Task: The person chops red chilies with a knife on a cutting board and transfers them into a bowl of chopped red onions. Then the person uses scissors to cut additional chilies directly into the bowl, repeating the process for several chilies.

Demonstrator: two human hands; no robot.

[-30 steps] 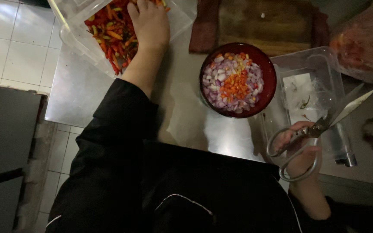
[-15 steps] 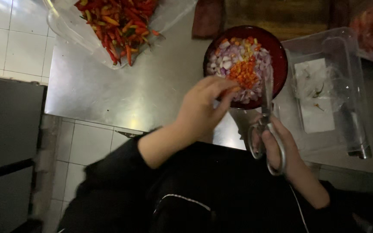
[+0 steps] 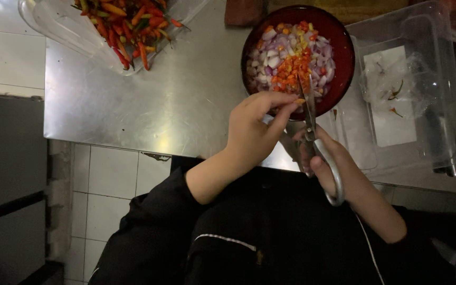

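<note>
Lying at far left, white floor tiles (image 3: 6,47) beside the steel counter (image 3: 149,100). Sitting at the top left edge of the counter, a clear plastic tray (image 3: 54,26) holding small red, orange and green chilies (image 3: 125,21). Resting further right at the top, a dark red bowl (image 3: 344,58) filled with chopped pale purple shallot and orange-red chili bits (image 3: 286,55). Reaching to the near rim of this bowl, the left hand (image 3: 252,132), fingers curled together and pinching a small orange chili piece (image 3: 301,100) between thumb and forefinger, right against the blades. Standing just right of it, the scissors (image 3: 312,126), blades pointing up over the bowl and almost together, tips above the chopped pile. Gripping the grey handle loops, the right hand (image 3: 333,163), fingers closed through and around the loops, below the bowl and near the counter edge. Lying at far right, a clear plastic container (image 3: 423,79) with a white rectangular paper (image 3: 391,105) and crumpled transparent wrap inside, a few stems on it.
</note>
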